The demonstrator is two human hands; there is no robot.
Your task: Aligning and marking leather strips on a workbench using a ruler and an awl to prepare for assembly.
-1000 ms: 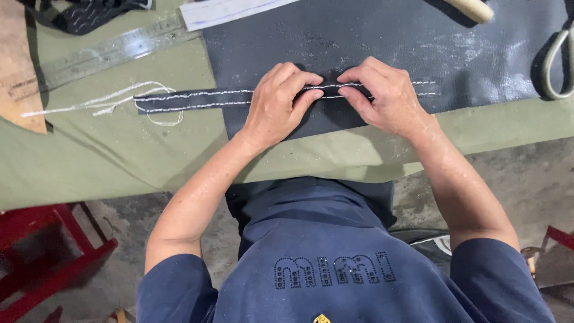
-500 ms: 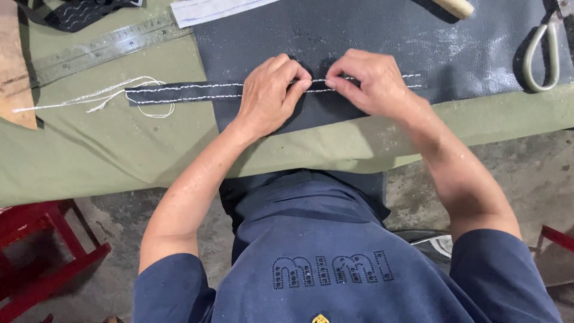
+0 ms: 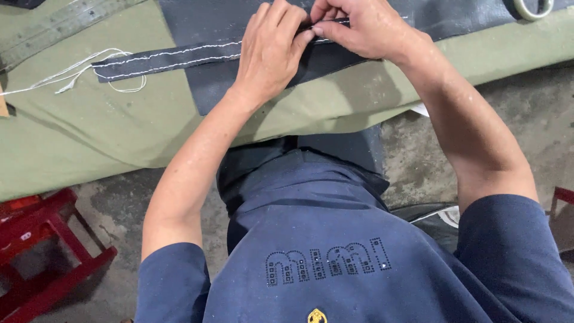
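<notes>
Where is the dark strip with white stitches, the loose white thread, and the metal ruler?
dark stitched strip (image 3: pixel 161 60), head view, on its bare left stretch between the stitch rows.
loose white thread (image 3: pixel 72 70), head view, on the strands trailing off the strip's left end.
metal ruler (image 3: pixel 54 27), head view, on its flat face.

Just one view, head-mounted, looking steeply down over the chest and forearms. Pretty close in. Faces the near edge of the green-covered table (image 3: pixel 89 137) across the top of the frame, concrete floor along the bottom. Both hands cut off at the upper edge. No second view to overlap with.
</notes>
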